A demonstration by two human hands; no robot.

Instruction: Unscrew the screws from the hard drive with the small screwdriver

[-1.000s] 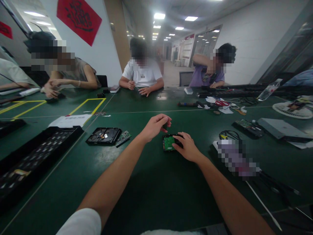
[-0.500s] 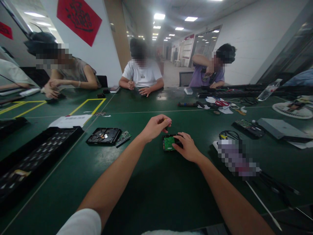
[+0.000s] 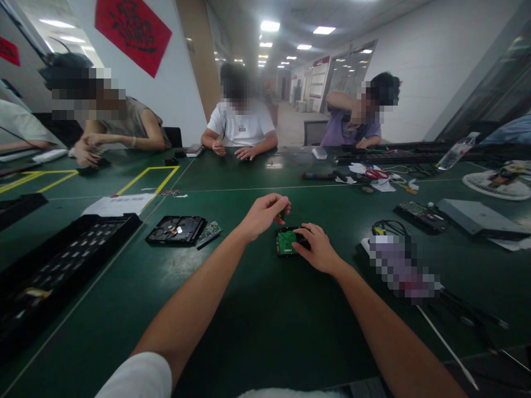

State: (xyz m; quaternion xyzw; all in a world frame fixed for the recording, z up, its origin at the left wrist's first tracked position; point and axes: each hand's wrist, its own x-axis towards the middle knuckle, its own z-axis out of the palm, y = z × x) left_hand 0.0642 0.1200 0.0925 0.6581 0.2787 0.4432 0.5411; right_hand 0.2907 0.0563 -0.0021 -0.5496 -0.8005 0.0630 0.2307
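A hard drive (image 3: 286,242) lies on the green table before me, its green circuit board facing up. My right hand (image 3: 317,247) grips it from the right, thumb across the board and fingers at the far edge, covering its right part. Just above the drive's far left corner is my left hand (image 3: 269,214), closed in a pinch around a small, dark, yellowish handle that looks like a screwdriver (image 3: 282,213). Most of that tool is hidden by the fingers, and I cannot tell whether its tip touches the drive.
To the left lie another drive body (image 3: 176,230), a loose circuit board (image 3: 211,232) and a long black tray (image 3: 70,265). On the right are another hard drive (image 3: 421,216), a grey metal box (image 3: 483,220) and cables (image 3: 468,307). Several people sit across the table.
The small handle has turned slightly in my left fingers. My right hand and the hard drive stay in place. The person opposite has opened one hand a little.
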